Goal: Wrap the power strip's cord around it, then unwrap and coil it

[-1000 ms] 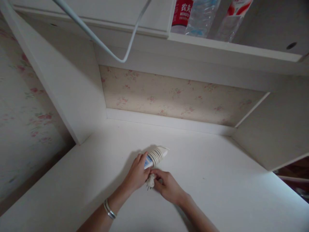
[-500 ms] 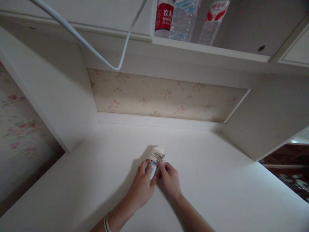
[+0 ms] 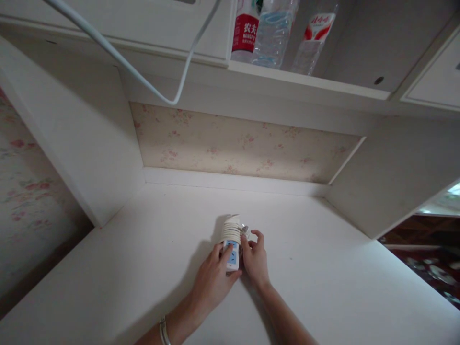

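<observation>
A white power strip (image 3: 233, 261) with blue socket faces is held just above or on the white desk. Its cream cord (image 3: 232, 231) is wound in several turns around the far end of the strip. My left hand (image 3: 213, 275) grips the strip from the left, fingers over its top and thumb at the near end. On the right side, my right hand (image 3: 255, 258) pinches the plug (image 3: 245, 229) at the cord's end, its metal prongs pointing up and away. Whether the strip touches the desk is hidden.
The white desk top (image 3: 305, 278) spreads around my hands, with side panels left and right. Overhead, a shelf (image 3: 305, 84) holds several plastic bottles (image 3: 275, 36). A white cable (image 3: 151, 86) hangs down at the upper left. Floral wallpaper (image 3: 230, 143) lines the back.
The strip has turned so its blue socket faces show more. My right hand has shifted slightly right and up with the plug, its fingers opening a little. The view has tilted slightly.
</observation>
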Demonstrator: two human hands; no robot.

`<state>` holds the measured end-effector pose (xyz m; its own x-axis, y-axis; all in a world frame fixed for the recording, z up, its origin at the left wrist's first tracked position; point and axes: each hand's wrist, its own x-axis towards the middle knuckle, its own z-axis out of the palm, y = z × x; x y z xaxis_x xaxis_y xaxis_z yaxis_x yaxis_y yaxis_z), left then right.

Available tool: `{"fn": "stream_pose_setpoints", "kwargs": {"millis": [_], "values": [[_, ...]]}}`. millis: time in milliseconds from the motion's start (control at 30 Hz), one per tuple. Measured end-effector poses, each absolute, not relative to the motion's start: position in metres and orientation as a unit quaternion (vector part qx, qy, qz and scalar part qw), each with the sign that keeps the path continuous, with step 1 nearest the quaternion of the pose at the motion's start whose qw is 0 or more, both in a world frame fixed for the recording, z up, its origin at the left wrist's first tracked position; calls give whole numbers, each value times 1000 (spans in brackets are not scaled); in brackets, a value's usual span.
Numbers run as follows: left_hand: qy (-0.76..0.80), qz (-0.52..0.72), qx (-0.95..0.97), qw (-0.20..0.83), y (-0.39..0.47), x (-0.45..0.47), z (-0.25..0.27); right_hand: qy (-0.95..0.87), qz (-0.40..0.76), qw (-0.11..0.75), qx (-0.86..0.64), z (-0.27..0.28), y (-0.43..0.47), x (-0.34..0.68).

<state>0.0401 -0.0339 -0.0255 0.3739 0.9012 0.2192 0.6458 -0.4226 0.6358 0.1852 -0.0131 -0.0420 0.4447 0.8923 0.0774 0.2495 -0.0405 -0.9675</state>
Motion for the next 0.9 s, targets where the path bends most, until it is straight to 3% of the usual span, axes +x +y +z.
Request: {"fn": "stream_pose_setpoints", "kwargs": {"millis": [200,500,767,900], "values": [[528,279,767,234,-30,44,-25,-495,230,484,-684,-34,-16,186],[554,301,725,279,-14,39,-19,-502,314,496,-635,-33,-21,178],[568,268,725,281,-1,25,-26,-552,324,507,-577,-31,-28,169],[574,289,703,305,1,18,-23,-525,357,557,-536,-33,-26,170]]}}
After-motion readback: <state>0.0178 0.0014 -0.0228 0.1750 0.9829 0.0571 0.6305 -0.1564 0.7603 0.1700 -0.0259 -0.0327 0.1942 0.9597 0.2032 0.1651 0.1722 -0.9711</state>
